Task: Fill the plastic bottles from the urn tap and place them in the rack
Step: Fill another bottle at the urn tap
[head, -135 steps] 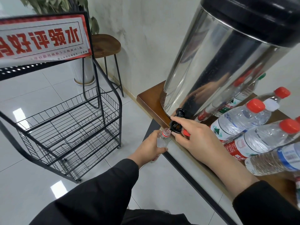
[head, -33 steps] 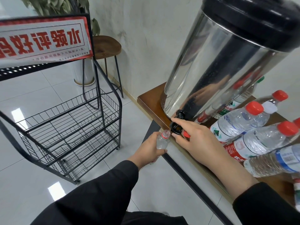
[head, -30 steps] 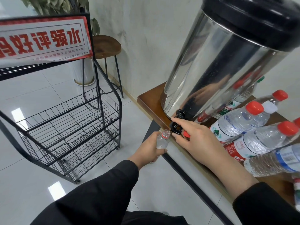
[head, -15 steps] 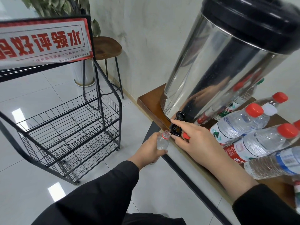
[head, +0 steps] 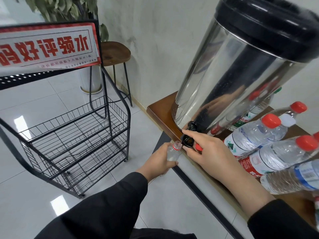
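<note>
Table: brown wooden top, dark frame beneath. On it: steel urn with black lid, upright at the corner; capped bottles lying on their sides, bunched just beside the urn.
Floor: glossy pale tiles. On it: black wire rack, wooden stool, white plant pot.

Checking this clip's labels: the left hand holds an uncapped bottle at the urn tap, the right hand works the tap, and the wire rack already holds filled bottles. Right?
Not quite. In the head view the wire rack holds no bottles. The rest stands: the left hand holds the uncapped bottle at the urn tap, which the right hand works.
</note>
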### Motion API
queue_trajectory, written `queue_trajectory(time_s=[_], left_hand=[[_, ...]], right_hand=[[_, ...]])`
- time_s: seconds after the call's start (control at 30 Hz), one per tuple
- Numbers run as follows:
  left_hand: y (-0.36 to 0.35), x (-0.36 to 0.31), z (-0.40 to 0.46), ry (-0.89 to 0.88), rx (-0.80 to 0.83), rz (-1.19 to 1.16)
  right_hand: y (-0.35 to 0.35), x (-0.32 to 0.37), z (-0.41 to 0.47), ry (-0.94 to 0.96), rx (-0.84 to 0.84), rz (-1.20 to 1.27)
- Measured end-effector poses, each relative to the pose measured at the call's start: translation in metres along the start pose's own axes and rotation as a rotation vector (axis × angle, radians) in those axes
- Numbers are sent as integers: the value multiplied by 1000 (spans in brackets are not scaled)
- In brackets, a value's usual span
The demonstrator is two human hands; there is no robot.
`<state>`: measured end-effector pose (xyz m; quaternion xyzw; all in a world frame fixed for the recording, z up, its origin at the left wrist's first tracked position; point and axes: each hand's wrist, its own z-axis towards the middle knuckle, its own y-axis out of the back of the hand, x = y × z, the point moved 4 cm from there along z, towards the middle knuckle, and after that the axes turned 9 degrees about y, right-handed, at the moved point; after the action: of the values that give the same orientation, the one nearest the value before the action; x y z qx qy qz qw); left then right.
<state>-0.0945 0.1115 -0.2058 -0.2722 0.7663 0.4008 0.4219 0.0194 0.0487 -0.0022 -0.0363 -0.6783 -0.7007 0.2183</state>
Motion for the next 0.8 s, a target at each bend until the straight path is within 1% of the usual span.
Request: queue_trajectory(time_s=[0.8], left_hand=[[-3,0,-1,15,16,-16]], right_hand=[[0,-2,-1,28,3,0]])
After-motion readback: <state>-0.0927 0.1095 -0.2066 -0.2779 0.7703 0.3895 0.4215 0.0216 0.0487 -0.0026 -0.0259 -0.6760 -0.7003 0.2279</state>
